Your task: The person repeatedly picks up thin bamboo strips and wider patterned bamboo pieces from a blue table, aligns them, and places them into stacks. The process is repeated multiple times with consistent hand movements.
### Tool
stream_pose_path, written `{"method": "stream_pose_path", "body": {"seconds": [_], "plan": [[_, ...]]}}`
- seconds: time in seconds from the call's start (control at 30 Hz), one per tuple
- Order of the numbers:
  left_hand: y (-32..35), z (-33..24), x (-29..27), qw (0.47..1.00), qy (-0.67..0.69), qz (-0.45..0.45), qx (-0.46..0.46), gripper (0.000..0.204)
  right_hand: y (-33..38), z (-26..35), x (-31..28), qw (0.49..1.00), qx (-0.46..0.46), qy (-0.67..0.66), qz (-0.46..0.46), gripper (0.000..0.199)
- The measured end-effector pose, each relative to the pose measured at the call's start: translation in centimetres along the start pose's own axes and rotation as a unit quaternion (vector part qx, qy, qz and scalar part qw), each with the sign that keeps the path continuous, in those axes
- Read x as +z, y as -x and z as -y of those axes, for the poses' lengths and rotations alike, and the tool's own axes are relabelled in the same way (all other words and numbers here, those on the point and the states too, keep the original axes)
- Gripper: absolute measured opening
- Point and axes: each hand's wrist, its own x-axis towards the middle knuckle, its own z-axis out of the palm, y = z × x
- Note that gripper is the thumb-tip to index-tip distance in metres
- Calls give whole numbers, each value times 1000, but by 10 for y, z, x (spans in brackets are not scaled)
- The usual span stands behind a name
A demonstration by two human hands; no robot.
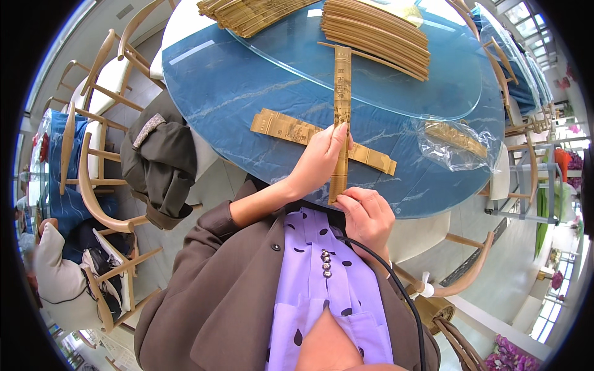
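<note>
A long, narrow gold paper sleeve (342, 86) with dark printing stands nearly upright in the picture, over the near edge of the blue table. My left hand (317, 157) is closed round its middle, thumb on the front face. At its lower end, my right hand (368, 217) pinches the sleeve between thumb and fingers. Behind it, several similar flat gold sleeves (284, 127) lie overlapped across the table, reaching out on both sides of my hands. Whether anything is inside the held sleeve, I cannot tell.
Two fanned stacks of gold sleeves, a left stack (257, 13) and a right stack (374, 38), lie on the glass turntable (278, 52). A clear plastic bag (455, 145) with gold sleeves rests at the table's right. Wooden chairs surround the table; a dark coat (158, 151) drapes over one.
</note>
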Motion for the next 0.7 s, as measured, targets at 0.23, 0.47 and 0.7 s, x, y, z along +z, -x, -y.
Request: {"method": "stream_pose_path", "body": {"seconds": [0.23, 0.47, 0.7], "plan": [[-3, 4, -4, 998, 55, 12, -18, 42, -7, 1, -2, 999, -7, 22, 26, 34], [-8, 9, -5, 998, 54, 15, -22, 46, -6, -1, 2, 998, -19, 40, 47, 36], [-6, 14, -7, 997, 67, 16, -44, 44, -5, 0, 6, 998, -17, 35, 46, 36]]}}
